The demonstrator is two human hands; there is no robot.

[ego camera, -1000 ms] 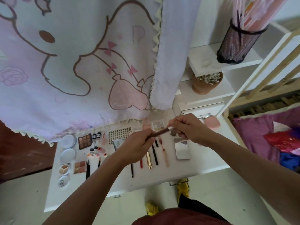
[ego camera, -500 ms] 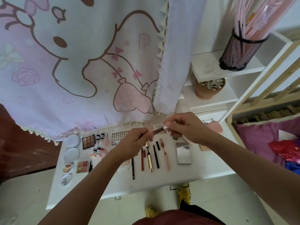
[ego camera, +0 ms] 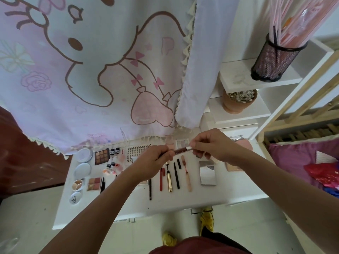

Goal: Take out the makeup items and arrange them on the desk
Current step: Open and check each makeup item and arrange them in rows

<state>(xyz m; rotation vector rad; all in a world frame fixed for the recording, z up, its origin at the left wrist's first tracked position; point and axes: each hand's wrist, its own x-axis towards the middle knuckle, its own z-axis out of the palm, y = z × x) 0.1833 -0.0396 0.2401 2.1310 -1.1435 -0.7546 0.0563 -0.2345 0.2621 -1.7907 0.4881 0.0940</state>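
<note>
Left hand [ego camera: 154,160] and right hand [ego camera: 211,145] each pinch an end of the gloss tube [ego camera: 180,150]; a slip could scatter the pencils [ego camera: 169,180] left of the mirror [ego camera: 207,173].

Single head-worn view, steeply downward over the white desk [ego camera: 211,195].

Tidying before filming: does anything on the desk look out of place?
Mostly neat. The small bottles beside the brown eyeshadow palette sit jumbled, some apparently tipped over, unlike the straight row of pencils and tubes.
</note>
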